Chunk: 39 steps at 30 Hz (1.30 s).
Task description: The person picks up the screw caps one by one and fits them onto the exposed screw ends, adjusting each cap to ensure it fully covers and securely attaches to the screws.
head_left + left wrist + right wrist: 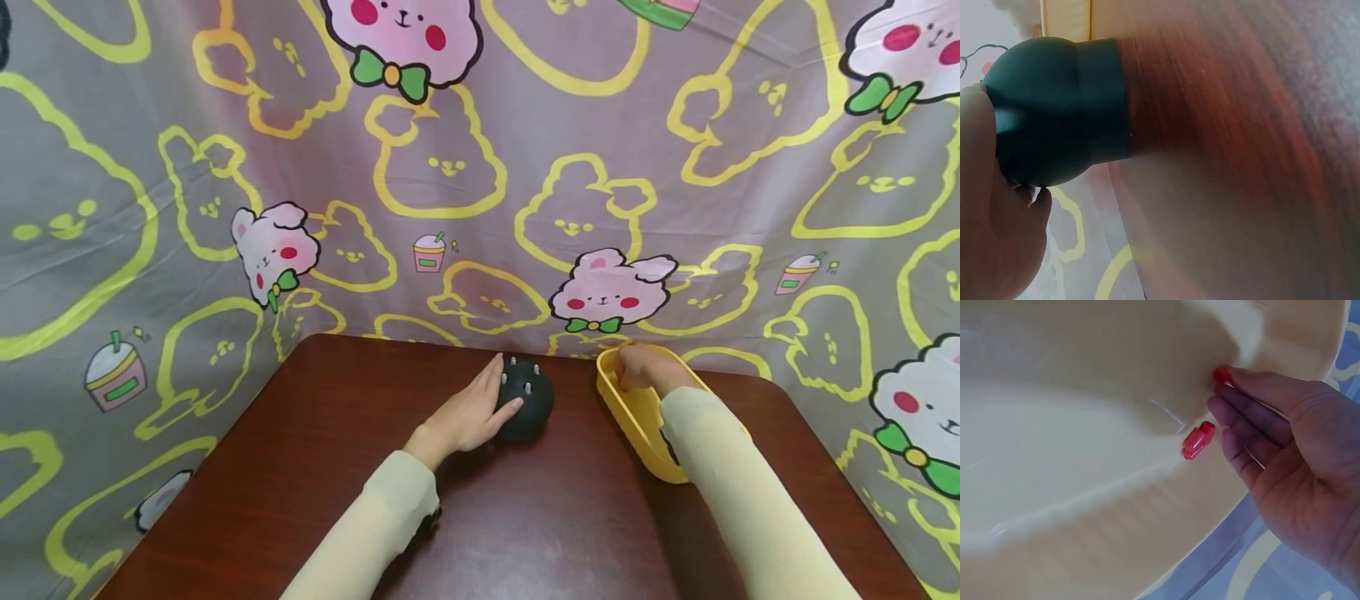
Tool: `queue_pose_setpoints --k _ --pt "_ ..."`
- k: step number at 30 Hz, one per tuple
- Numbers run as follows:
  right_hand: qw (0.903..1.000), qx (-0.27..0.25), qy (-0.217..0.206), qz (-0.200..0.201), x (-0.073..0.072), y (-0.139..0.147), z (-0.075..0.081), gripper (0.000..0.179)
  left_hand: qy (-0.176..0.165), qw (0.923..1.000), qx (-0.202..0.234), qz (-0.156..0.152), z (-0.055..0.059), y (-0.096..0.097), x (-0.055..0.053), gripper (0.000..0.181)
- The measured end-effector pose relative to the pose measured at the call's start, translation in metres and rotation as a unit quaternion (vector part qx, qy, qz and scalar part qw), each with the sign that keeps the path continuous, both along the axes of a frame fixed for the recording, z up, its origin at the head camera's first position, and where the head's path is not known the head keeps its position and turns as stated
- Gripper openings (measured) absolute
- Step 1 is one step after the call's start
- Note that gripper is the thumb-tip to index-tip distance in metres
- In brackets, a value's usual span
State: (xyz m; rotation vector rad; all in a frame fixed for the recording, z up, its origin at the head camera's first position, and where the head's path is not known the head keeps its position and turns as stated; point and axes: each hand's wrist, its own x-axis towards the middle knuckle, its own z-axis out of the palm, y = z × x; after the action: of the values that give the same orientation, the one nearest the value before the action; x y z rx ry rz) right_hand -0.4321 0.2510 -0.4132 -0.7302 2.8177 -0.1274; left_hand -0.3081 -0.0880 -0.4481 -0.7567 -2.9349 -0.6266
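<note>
A black rounded object (528,417) with a dome-like body stands on the table, several small light metal pegs sticking up from its top. My left hand (467,412) holds it from the left, thumb across the front and the other fingers along the far side. In the left wrist view, the black object (1054,112) shows a smooth dome and a straight-sided base. My right hand (1297,419) reaches inside a yellow tray (637,446) and pinches a small red hollow plastic piece (1222,375) between thumb and fingertips. Beside the fingers, more small red pieces (1196,441) lie in the tray.
The brown wooden table (525,533) ends at a patterned cloth (450,250) hanging behind it and along both sides. The long yellow tray stands to the right of the black object, with raised walls around it.
</note>
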Motion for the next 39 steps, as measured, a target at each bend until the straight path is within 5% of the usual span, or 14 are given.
queue_pose_setpoints --k 10,21,39 --pt "0.9989 0.029 -0.033 -0.013 -0.004 -0.007 0.002 0.011 0.005 1.0 -0.003 -0.002 0.001 0.0 -0.001 0.089" --pt "0.9993 -0.009 -0.037 0.007 0.006 -0.005 0.018 0.009 0.003 0.9999 -0.009 0.003 0.002 0.0 -0.001 0.09" --pt "0.9907 -0.074 0.059 0.098 0.016 0.003 0.023 0.003 0.011 0.9999 -0.012 -0.003 -0.004 0.0 -0.001 0.09"
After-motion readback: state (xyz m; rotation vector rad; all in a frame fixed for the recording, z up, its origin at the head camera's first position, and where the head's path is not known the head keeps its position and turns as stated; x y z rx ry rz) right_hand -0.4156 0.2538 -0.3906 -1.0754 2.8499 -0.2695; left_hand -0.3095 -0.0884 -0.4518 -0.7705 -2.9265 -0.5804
